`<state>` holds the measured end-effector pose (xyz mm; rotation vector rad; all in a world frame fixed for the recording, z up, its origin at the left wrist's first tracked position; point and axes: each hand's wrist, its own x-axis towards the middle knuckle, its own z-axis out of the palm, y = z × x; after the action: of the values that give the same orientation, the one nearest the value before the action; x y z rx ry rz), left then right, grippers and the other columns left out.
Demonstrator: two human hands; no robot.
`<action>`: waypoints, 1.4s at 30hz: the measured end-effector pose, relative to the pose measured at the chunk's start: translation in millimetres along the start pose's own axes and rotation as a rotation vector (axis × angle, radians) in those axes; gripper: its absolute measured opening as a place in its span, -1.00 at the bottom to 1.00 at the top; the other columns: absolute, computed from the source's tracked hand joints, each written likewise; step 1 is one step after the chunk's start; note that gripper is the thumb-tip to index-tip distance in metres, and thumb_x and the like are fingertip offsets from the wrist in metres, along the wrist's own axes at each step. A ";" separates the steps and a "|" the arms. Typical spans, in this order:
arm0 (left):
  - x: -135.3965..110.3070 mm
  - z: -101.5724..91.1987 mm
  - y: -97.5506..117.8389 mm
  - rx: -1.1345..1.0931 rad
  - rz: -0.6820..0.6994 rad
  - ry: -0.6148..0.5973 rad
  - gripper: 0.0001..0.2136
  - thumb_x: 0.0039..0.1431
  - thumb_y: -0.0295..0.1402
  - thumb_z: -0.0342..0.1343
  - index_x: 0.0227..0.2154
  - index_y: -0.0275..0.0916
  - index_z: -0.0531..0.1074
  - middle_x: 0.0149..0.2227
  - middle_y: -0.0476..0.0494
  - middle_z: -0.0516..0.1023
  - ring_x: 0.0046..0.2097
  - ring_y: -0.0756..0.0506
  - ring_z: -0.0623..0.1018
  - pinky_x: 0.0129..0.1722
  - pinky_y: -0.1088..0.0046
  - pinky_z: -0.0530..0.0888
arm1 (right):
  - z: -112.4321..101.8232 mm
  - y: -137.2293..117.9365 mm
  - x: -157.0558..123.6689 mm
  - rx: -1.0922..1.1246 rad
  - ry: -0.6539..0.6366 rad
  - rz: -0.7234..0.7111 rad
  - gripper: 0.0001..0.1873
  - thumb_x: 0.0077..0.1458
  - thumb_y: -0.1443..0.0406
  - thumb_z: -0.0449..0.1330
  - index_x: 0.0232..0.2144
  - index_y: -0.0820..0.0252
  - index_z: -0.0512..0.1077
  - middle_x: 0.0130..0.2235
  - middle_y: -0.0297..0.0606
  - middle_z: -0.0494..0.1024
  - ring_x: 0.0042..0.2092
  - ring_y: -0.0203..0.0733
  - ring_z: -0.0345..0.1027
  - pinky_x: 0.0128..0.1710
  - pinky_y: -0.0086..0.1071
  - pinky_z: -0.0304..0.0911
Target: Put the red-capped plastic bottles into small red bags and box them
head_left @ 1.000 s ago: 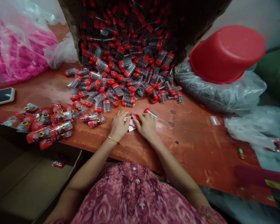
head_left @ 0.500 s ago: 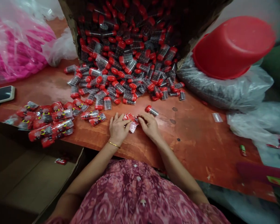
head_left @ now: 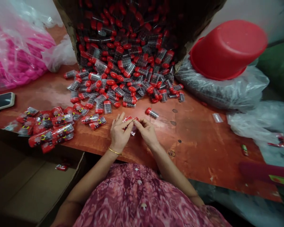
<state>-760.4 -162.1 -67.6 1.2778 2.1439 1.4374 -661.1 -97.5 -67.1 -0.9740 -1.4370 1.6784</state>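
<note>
My left hand (head_left: pixel 120 134), a gold bangle at its wrist, holds a small red printed plastic packet (head_left: pixel 133 131) just above the table's near edge. My right hand (head_left: pixel 146 132) pinches the packet's upper edge, thumb and forefinger together. The two hands nearly touch, and fingers cover much of the packet. Just beyond my right hand lies one clear vial with a red cap (head_left: pixel 151 112). Left of my left hand are two red packets (head_left: pixel 97 122), with a heap of similar filled packets (head_left: pixel 52 124) further left.
Many red-capped vials (head_left: pixel 118 90) spill from a tipped carton (head_left: pixel 67 25). A red bucket (head_left: pixel 229 50) rests upside down on a filled plastic bag (head_left: pixel 217 90). A phone (head_left: pixel 2 101) and a bag of pink pieces (head_left: pixel 19 60) lie left. Below stands an open cardboard box (head_left: pixel 38 186).
My right hand has moved in to the left, its fingertips now meeting the packet's upper edge near my left thumb. The view has shifted slightly.
</note>
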 end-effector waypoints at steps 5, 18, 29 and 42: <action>-1.1 -1.1 1.2 -0.243 -0.162 0.004 -0.69 0.08 -0.22 0.13 -0.13 -0.19 0.51 0.02 -0.23 0.49 0.05 -0.17 0.46 0.07 0.28 0.35 | -0.4 -2.9 -1.8 0.171 0.098 0.001 -0.70 -0.17 0.15 0.29 -0.57 0.16 0.26 -0.57 -0.49 0.34 -0.53 -0.41 0.19 -0.48 -0.50 0.17; 3.1 -13.2 32.2 -0.813 -0.738 -0.247 -0.53 -0.32 -0.02 0.33 -0.38 -0.30 0.54 -0.41 -0.10 0.58 -0.46 0.03 0.50 -0.60 0.64 0.39 | 0.7 4.9 -9.4 -0.215 0.206 -0.229 -0.78 0.01 0.16 0.15 -0.53 0.18 0.41 -0.54 -0.38 0.47 -0.49 -0.31 0.29 -0.47 -0.45 0.21; 18.1 -9.6 22.9 -1.022 -0.816 -0.143 -0.66 -0.34 -0.20 0.39 -0.51 -0.31 0.49 -0.54 -0.02 0.53 -0.53 0.06 0.47 -0.58 0.63 0.38 | -91.8 4.3 42.7 -1.380 0.113 -0.296 -0.59 0.08 0.20 0.10 -0.06 0.32 0.36 -0.02 0.09 0.43 -0.07 0.10 0.26 -0.08 -0.07 0.11; 9.3 -10.3 26.8 -0.898 -0.641 -0.237 -0.66 -0.26 -0.14 0.34 -0.49 -0.33 0.52 -0.52 -0.03 0.51 -0.50 0.06 0.42 -0.51 0.58 0.38 | -64.5 -32.1 -43.4 -0.345 -0.072 -0.120 -0.76 0.07 0.17 0.06 -0.44 0.20 0.42 -0.60 -0.40 0.34 -0.60 -0.35 0.15 -0.62 -0.46 0.08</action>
<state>-758.3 -157.8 -37.7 0.3526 1.2700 1.5349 -582.5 -102.3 -37.5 -0.9938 -1.8375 1.4184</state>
